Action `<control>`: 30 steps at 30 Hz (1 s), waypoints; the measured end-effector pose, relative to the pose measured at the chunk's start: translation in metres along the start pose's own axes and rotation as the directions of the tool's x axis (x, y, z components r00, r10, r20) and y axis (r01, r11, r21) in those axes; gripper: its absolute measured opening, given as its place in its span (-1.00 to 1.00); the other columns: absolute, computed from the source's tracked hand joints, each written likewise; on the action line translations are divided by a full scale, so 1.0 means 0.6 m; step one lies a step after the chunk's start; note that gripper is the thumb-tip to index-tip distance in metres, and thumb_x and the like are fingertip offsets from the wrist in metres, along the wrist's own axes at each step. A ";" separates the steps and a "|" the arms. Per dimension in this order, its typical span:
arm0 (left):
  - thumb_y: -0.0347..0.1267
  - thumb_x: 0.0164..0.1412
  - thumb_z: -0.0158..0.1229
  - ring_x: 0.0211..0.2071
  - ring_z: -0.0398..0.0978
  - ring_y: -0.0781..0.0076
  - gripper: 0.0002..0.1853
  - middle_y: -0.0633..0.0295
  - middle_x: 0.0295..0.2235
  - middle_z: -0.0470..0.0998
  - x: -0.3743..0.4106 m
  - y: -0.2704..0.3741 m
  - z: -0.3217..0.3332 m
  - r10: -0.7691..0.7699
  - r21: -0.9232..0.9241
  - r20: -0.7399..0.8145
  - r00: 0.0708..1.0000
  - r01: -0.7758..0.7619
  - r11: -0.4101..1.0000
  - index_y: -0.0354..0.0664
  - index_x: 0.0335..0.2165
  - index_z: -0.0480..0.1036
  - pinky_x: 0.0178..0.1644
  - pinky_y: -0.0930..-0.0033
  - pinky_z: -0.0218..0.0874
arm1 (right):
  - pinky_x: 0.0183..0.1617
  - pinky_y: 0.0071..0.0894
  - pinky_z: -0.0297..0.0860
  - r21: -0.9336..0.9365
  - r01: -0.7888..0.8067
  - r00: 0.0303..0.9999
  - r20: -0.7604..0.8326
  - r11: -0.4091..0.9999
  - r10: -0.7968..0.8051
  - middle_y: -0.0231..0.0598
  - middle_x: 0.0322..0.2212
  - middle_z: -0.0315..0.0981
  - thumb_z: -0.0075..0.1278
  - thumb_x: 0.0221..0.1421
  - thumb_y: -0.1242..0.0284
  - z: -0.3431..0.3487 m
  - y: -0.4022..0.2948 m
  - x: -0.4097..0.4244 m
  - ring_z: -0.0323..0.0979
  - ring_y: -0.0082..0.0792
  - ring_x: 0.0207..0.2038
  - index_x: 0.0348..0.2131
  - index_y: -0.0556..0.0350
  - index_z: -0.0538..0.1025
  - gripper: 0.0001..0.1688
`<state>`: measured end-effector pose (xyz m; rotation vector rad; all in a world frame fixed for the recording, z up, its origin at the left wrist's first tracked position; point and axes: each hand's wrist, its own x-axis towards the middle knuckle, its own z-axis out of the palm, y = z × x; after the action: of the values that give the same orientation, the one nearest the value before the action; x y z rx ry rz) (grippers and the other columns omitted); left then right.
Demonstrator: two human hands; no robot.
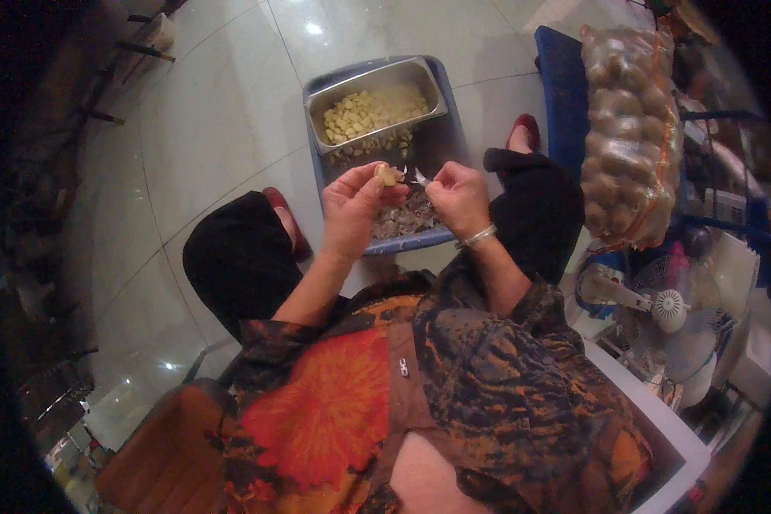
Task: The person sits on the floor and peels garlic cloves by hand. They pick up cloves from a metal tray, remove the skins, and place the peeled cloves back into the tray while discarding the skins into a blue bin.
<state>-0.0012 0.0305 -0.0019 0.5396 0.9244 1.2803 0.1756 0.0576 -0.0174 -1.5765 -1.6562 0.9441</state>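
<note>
My left hand (354, 199) pinches a pale yellow garlic clove (387, 175) between thumb and fingers. Close beside it, my right hand (457, 196) grips a small pale pointed thing (420, 177); a short blade or a strip of peel, I cannot tell which. Both hands are above a blue plastic tub (411, 245). Across its far end sits a rectangular steel pan (442, 103), tilted, with many peeled cloves (353, 115) inside. Unpeeled cloves (398, 140) lie just below the pan's near edge. Loose garlic skins (405, 218) cover the near part of the tub, partly hidden by my hands.
To the right, a long net sack of round bulbs (623, 141) rests by a blue panel (560, 96). An electric fan (669, 305) stands below it. A brown chair (167, 450) is at lower left. Pale tiles (225, 115) form the floor.
</note>
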 end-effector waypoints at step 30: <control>-0.48 0.20 0.04 -0.52 0.46 0.59 -0.76 0.28 -0.47 0.52 -0.011 0.002 0.009 -0.066 0.406 0.141 0.988 0.003 0.914 -0.36 -0.17 0.47 -0.41 0.56 0.34 | -0.45 -0.67 0.29 0.473 -0.090 0.957 0.284 0.877 -0.055 -0.41 -0.60 0.43 -0.02 -0.05 0.59 -0.008 -0.033 -0.001 0.31 -0.70 -0.53 -0.54 0.29 0.47 -0.92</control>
<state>0.0026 0.0253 0.0040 0.9295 1.0712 0.9989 0.1692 0.0571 0.0020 -1.1520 -1.4341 1.5231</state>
